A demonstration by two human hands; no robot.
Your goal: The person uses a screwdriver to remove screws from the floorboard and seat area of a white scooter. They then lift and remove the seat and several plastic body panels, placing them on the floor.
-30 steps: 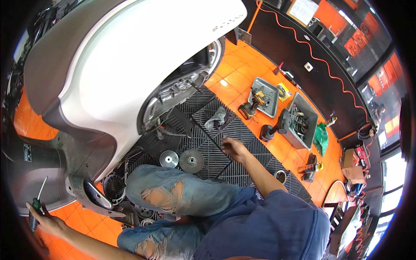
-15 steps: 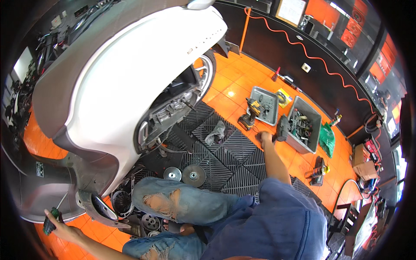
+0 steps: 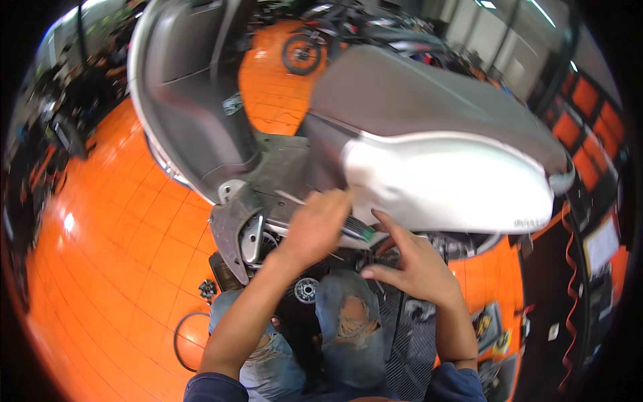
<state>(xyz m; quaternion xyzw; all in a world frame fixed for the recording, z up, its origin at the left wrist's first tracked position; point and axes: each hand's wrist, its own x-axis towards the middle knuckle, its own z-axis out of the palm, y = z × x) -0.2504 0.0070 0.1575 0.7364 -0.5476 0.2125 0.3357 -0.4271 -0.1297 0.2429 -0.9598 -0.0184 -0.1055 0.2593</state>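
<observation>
Left hand [image 3: 318, 226] gripped screwdriver [image 3: 356, 229] over near edge of footboard [image 3: 284, 163]; right hand [image 3: 420, 269] had fingers spread, seemingly empty, beside it. Scooter [image 3: 445, 181] looked partly stripped (round metal part [image 3: 306, 291] lay apart); screwdriver not yet visibly applied.

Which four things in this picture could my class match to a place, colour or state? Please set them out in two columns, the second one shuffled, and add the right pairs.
Column one:
1. screwdriver
2. right hand
3. seat
4. floor

Column two:
A. orange
B. open
C. in the left hand
D. brown

Right pairs: 1-C, 2-B, 3-D, 4-A
</observation>
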